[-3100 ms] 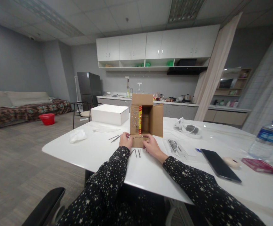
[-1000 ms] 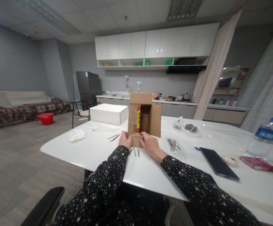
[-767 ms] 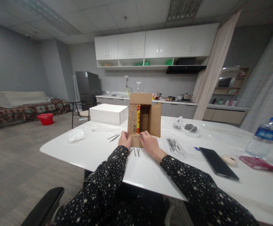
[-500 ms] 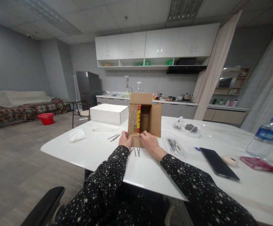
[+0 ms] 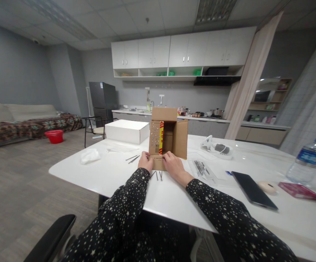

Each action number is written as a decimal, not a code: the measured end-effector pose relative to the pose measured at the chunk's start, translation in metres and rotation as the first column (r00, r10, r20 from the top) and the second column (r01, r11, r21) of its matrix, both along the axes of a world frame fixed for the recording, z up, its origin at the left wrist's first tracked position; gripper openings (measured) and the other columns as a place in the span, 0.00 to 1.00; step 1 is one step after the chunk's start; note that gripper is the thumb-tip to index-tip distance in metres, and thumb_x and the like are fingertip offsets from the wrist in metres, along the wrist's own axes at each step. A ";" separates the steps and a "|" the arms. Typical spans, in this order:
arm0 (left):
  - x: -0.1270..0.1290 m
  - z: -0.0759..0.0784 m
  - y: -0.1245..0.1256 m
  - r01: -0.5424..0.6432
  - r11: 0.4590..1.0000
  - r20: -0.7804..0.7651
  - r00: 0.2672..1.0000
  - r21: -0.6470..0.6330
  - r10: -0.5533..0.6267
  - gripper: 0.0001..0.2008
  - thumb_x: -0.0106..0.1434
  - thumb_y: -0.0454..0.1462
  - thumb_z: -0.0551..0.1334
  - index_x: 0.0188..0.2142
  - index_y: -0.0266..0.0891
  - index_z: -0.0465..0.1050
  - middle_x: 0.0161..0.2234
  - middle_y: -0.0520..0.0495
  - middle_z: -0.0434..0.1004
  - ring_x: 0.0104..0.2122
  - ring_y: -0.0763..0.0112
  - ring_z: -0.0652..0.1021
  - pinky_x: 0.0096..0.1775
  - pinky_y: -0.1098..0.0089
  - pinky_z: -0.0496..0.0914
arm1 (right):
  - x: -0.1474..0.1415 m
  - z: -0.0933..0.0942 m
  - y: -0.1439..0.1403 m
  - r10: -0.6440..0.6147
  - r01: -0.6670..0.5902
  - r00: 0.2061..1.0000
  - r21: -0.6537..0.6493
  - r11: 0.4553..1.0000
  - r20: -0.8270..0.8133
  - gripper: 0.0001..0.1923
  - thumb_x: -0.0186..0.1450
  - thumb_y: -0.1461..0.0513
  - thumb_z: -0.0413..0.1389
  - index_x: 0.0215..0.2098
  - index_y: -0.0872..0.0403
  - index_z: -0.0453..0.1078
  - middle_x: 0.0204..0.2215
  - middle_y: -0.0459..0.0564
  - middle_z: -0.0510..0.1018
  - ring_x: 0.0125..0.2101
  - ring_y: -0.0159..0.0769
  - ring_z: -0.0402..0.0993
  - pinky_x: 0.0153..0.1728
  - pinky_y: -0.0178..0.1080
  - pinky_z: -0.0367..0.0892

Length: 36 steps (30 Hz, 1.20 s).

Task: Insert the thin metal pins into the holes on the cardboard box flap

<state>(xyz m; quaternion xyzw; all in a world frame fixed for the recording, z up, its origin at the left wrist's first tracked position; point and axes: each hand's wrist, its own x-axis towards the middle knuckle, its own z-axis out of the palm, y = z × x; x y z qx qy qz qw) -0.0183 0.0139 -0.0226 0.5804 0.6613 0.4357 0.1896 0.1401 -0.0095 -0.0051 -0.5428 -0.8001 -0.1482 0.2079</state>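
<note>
Head view: a brown cardboard box (image 5: 168, 137) lies on its side near the front edge of the glossy white table (image 5: 174, 196), its mouth facing the person. The near flap (image 5: 158, 162), flat and pricked with a row of small holes, is pinched by the left hand (image 5: 146, 162) and right hand (image 5: 174, 167), fingers closed on it. Thin metal nails (image 5: 158, 176) lie just below. A white box (image 5: 127, 131) sits behind; a black phone (image 5: 254, 190) lies well apart.

Closed white cardboard box (image 5: 127, 131) near the table's (image 5: 125, 178) far left corner; black smartphone (image 5: 254, 190), clear plastic water bottle (image 5: 309, 161) and flat red packet (image 5: 299, 191) toward its right edge.
</note>
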 end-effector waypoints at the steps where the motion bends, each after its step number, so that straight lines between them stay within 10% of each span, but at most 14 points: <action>1: 0.000 0.000 0.000 0.000 1.000 -0.001 1.000 -0.001 0.000 0.08 0.54 0.35 0.55 0.36 0.43 0.60 0.30 0.50 0.72 0.30 0.70 0.73 0.32 0.71 0.64 | 0.000 -0.001 0.001 -0.001 0.001 1.000 0.008 1.000 -0.005 0.09 0.69 0.62 0.44 0.40 0.55 0.65 0.39 0.52 0.70 0.40 0.35 0.67 0.39 0.33 0.62; 36: -0.003 0.003 -0.003 -0.006 1.000 -0.025 1.000 -0.014 0.006 0.08 0.54 0.34 0.56 0.36 0.42 0.60 0.30 0.50 0.72 0.28 0.71 0.73 0.31 0.72 0.64 | -0.006 -0.008 0.005 -0.019 0.017 0.999 0.060 0.998 0.036 0.10 0.69 0.67 0.41 0.44 0.57 0.61 0.40 0.55 0.70 0.37 0.36 0.68 0.38 0.35 0.62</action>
